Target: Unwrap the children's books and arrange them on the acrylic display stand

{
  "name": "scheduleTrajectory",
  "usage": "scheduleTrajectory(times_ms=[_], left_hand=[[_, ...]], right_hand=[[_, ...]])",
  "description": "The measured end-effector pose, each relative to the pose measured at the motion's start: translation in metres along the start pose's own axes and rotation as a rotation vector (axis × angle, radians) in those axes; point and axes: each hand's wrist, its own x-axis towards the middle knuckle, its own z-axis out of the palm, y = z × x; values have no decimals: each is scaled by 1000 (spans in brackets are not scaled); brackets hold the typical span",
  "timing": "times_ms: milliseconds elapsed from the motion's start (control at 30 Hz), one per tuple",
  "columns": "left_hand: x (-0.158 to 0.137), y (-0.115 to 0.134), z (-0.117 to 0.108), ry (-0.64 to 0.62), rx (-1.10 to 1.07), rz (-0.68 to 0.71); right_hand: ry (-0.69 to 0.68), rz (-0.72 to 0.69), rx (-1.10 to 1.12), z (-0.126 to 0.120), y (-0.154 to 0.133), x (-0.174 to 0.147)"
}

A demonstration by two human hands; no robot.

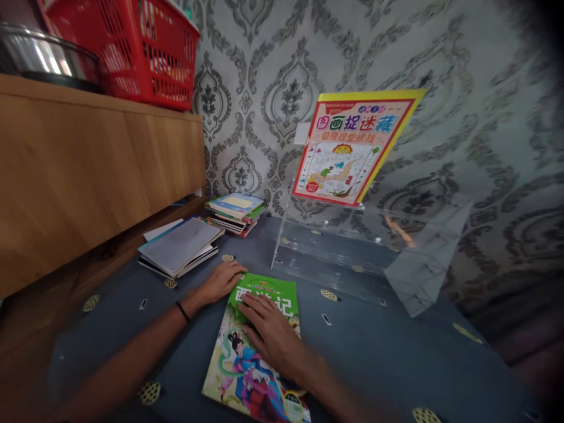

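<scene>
A picture book with a green top and a colourful painted figure on its cover (247, 358) lies flat on the dark grey patterned surface (352, 352). My right hand (273, 335) rests on the upper part of the cover, palm down with its fingers stretched out, hiding part of the white title. At the book's upper left corner is my left hand (222, 281), fingers extended and touching the edge, with a dark band on the wrist. Beyond the book stands a clear acrylic rack (335, 235), bearing a red and yellow children's book (348, 153) on its top tier.
Two book piles sit at the back left: a nearer one (180, 244) and a farther one (235, 211). Along the left runs a wooden cabinet (101, 170) with a red plastic basket (145, 53) and a metal bowl (48, 56) on top. Patterned wallpaper (291, 88) covers the wall behind.
</scene>
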Motion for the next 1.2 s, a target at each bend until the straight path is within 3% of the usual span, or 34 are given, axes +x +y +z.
scheduleTrajectory(times_ms=[500,1033,1200], left_hand=[[5,-2,5,2,43,-11],[12,-7,12,18,21,12],[11,-4,9,45,-22,15]], right_hand=[[62,-5,3,-3,-3,-1],[-27,40,6,-4,-3,-1],[-46,-7,-40,-1,5,-1]])
